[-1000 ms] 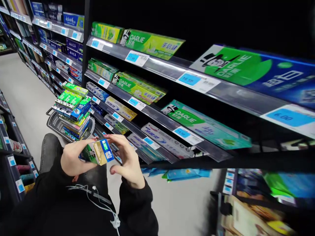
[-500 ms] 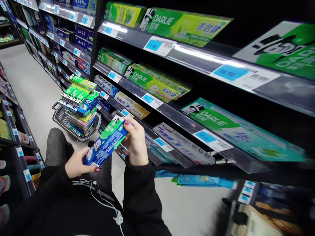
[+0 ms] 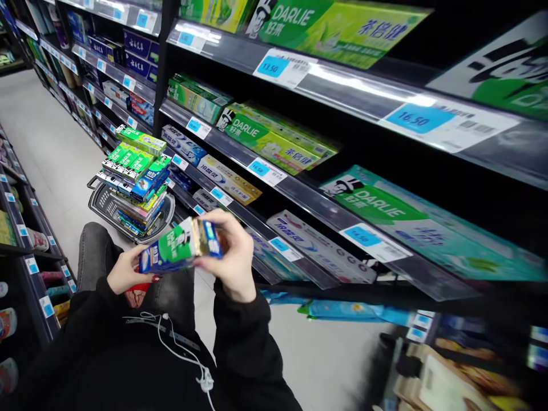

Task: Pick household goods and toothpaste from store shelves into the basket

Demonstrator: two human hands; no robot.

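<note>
I hold a green, blue and white toothpaste box [image 3: 177, 248] between both hands in front of my chest. My left hand [image 3: 124, 269] grips its near end, fingers closed round it. My right hand [image 3: 233, 251] is closed on the far end, whose gold and blue flap faces me. A dark shopping basket [image 3: 100, 202] stands on the floor ahead, with a tall stack of toothpaste boxes [image 3: 135, 177] piled in it. Both sleeves are black, and a white earphone cable [image 3: 188, 357] hangs over my lap.
Dark shelving with green Darlie toothpaste boxes [image 3: 274, 140] and blue price tags [image 3: 272, 65] runs along the right. A lower shelf unit [image 3: 29, 257] lines the left. The pale aisle floor [image 3: 47, 154] stretches ahead. Cardboard boxes [image 3: 432, 382] sit at the bottom right.
The toothpaste box has turned in my hands: end flap toward me a second ago, then its long face, now the end flap again. My right hand moved up along it.
</note>
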